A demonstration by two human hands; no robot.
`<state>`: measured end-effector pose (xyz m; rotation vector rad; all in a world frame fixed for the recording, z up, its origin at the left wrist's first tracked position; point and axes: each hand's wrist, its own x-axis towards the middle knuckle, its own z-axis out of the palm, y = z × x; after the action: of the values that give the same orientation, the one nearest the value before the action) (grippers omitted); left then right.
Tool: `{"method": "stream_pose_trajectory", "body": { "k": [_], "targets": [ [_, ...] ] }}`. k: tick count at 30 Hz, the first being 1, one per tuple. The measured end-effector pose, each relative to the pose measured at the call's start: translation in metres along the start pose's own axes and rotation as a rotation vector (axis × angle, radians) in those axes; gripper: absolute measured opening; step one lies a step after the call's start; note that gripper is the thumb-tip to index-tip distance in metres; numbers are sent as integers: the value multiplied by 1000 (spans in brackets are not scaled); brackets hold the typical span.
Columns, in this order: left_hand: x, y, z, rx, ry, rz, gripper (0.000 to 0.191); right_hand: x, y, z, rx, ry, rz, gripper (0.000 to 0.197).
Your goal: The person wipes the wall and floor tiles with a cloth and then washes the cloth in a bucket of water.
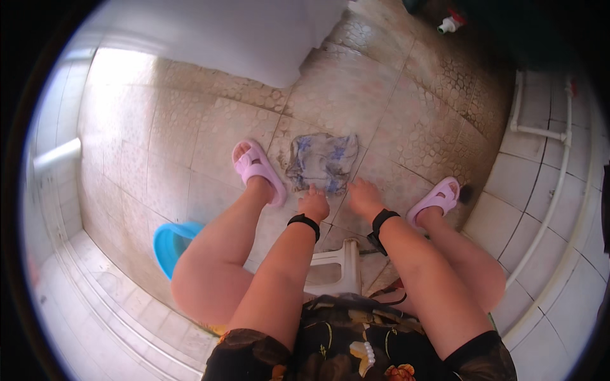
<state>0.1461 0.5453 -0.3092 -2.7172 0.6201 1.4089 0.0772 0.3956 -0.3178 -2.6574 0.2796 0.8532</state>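
A worn grey-white cloth with blue patches [324, 162] lies roughly spread on the tiled floor, between two feet in pink slippers. My left hand [314, 204] is at the cloth's near edge, fingers pointing at it; whether the fingertips pinch the fabric cannot be made out. Close to the cloth's near right corner is my right hand [364, 196], its fingers partly bent, and its hold is likewise unclear. Each wrist wears a black band. Beneath my forearms stands a white plastic stool [350, 266].
A blue plastic basin [164, 243] stands beside my left leg. Above left is a large pale, smooth-sided object [248, 43]. White pipes [548, 224] run along the tiled wall at right. A white tap with a red handle [449, 24] is at the top right.
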Motion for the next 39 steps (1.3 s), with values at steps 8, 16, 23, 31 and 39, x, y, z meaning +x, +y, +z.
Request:
{"method": "stream_pose_trajectory", "body": {
  "k": [8,16,23,31,39],
  "targets": [
    [-36,2,-25,-92,-149,77,26,-51,-23,-52,-59,-249,164,38],
    [-64,8,-63,-143,-100,168,24,-54,-70,-74,2,-107,80,37],
    [-17,-63,2,-105,-46,111,26,-25,-105,-63,84,-235,-3,42],
    [-13,-56,-15,-181,-4,74,45,22,-22,-28,177,-215,59,53],
    [51,-40,-36,-76,107,180,59,64,-32,1,-18,-5,-39,76]
  ]
}}
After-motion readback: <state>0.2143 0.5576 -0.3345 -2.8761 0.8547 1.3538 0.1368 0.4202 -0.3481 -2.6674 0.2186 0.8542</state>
